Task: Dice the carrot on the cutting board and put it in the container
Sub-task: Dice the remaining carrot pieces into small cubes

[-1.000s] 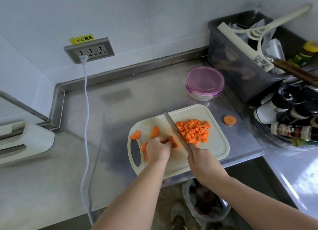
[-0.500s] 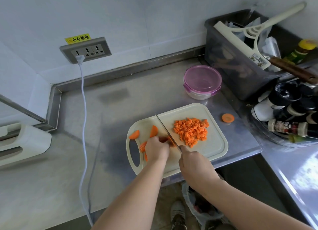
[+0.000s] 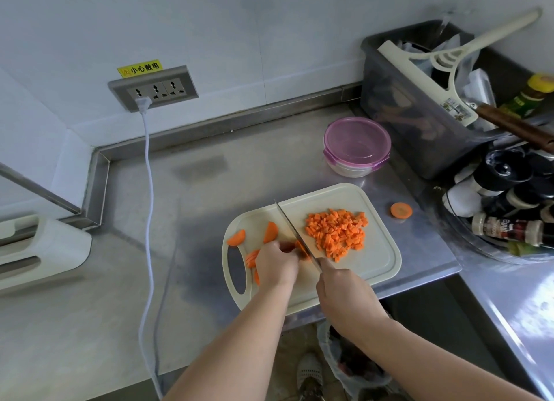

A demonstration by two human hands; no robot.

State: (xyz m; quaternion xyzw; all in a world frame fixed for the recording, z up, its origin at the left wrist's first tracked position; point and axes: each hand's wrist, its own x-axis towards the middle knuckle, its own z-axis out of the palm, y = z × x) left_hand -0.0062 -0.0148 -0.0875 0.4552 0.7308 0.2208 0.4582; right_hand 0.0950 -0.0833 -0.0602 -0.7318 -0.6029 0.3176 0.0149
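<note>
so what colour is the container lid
Translucent pinkish purple. The lid shows best in the head view.

We've got a bare left hand (image 3: 277,265) and right hand (image 3: 344,292). Left forearm (image 3: 239,340) and right forearm (image 3: 419,349) are bare right down to the frame edge. One shoe (image 3: 310,375) below us: pale, dotted upper, probably mesh, too blurry to confirm.

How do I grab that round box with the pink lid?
Likely by its curved wall just below the pink lid, reaching in from the open left side. The container is low and round, the flat lid offers no handle, and the grey bin stands close on its right.
</note>
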